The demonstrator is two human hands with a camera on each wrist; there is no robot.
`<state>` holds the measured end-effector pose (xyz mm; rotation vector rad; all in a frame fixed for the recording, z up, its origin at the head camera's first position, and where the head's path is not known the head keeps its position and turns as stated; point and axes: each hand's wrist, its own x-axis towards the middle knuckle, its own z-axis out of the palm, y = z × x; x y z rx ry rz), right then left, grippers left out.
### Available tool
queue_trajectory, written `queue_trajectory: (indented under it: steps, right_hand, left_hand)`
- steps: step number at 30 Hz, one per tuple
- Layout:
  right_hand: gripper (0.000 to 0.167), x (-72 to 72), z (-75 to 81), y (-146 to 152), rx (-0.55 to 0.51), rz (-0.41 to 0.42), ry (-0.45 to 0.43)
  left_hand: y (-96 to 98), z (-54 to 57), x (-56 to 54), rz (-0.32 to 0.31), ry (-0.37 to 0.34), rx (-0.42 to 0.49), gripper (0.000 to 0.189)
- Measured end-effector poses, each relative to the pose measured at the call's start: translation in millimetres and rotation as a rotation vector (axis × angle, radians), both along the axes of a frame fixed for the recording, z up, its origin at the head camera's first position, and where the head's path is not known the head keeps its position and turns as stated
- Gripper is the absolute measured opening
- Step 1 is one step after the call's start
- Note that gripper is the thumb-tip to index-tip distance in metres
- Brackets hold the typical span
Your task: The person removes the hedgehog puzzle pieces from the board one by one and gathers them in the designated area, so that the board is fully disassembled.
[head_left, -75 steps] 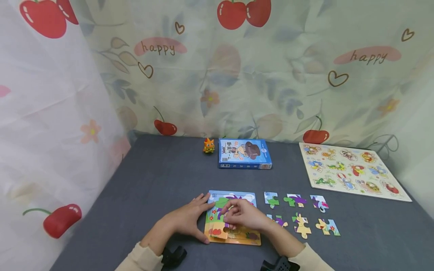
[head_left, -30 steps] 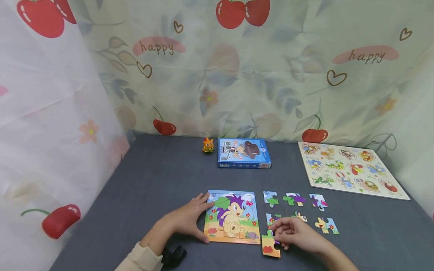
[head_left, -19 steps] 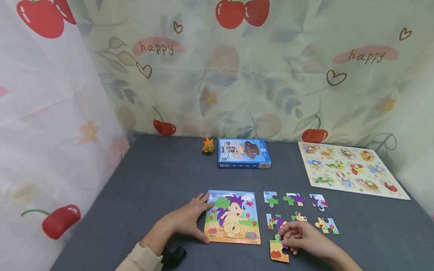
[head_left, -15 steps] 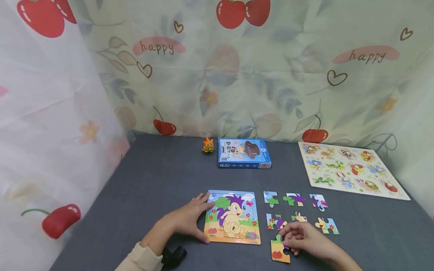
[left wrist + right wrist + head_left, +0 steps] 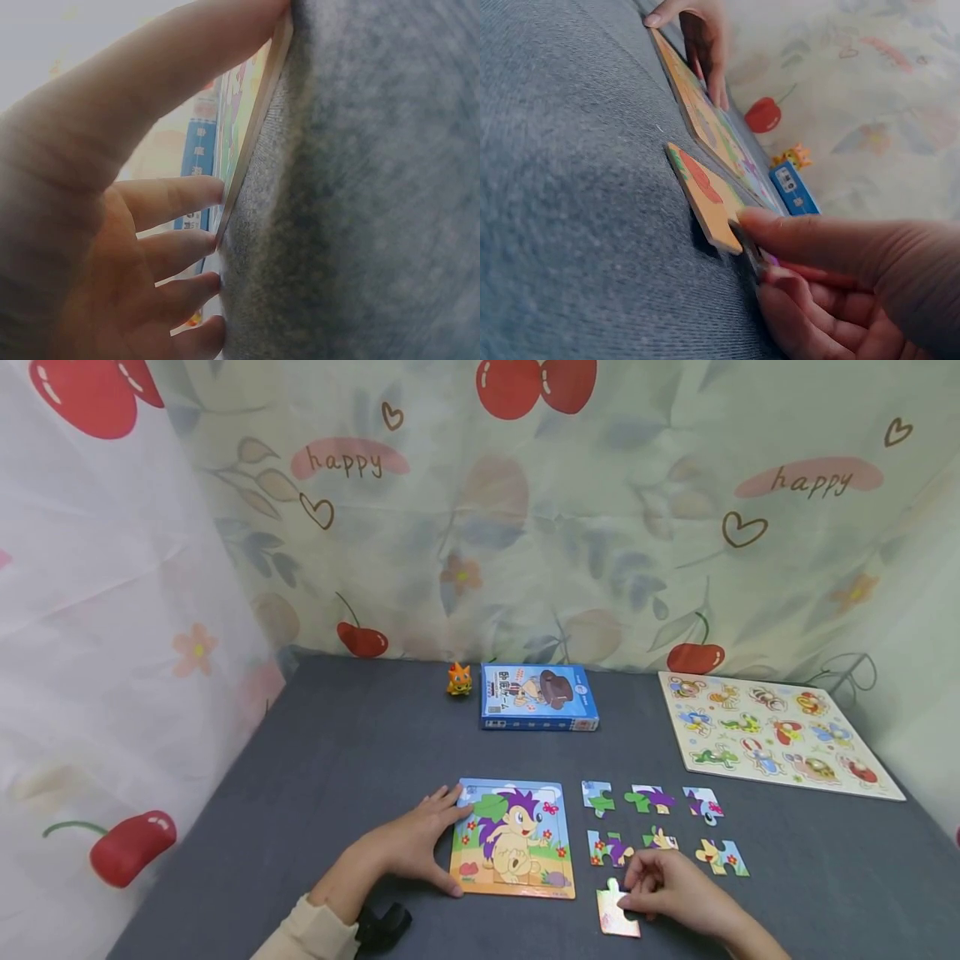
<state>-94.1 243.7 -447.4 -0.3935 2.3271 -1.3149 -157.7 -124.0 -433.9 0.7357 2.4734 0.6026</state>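
Note:
My left hand (image 5: 416, 839) lies along the left side of a square puzzle board (image 5: 517, 891) with a purple hedgehog picture. Its fingers spread at the upper left edge and the thumb touches the lower left corner, as the left wrist view also shows. To the right of the board, my right hand (image 5: 667, 889) pinches a jigsaw piece (image 5: 705, 199) with a red patch on orange, thumb against index finger. In the head view this jigsaw piece (image 5: 615, 914) shines with glare. In the right wrist view it stands tilted, close over the cloth.
Several jigsaw pieces, among them a corner piece (image 5: 596, 797) and a flowered piece (image 5: 733, 858), lie in two rows beyond my right hand. A blue box (image 5: 538, 697) and an orange toy figure (image 5: 459, 679) stand at the back. An insect peg board (image 5: 780, 735) lies back right.
My right hand has lifted the piece from the board's lower left corner and carried it right, below the two rows. Lately the piece has tilted and caught glare. The left hand stays put.

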Motion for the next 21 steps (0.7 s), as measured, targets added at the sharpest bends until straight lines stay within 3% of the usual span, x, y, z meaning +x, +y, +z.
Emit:
queue_trajectory:
  steps: [3, 6, 12, 21]
  right_hand:
    - [0.028, 0.1, 1.3, -0.2, 0.091, -0.011, 0.068]
    - [0.026, 0.1, 0.7, 2.0, 0.088, 0.015, 0.112]
    - [0.025, -0.8, -0.4, 3.1, 0.042, 0.036, 0.074]
    - [0.016, 2.8, -0.1, 4.2, 0.067, 0.052, 0.130]
  left_hand:
    - [0.1, 1.3, -0.1, 0.003, -0.003, -0.003, 0.103]
    - [0.2, 2.0, -0.2, 0.005, -0.005, -0.006, 0.103]
    - [0.2, 0.8, 0.1, 0.003, -0.002, -0.009, 0.104]
    - [0.1, -0.4, -0.9, -0.002, -0.007, -0.008, 0.103]
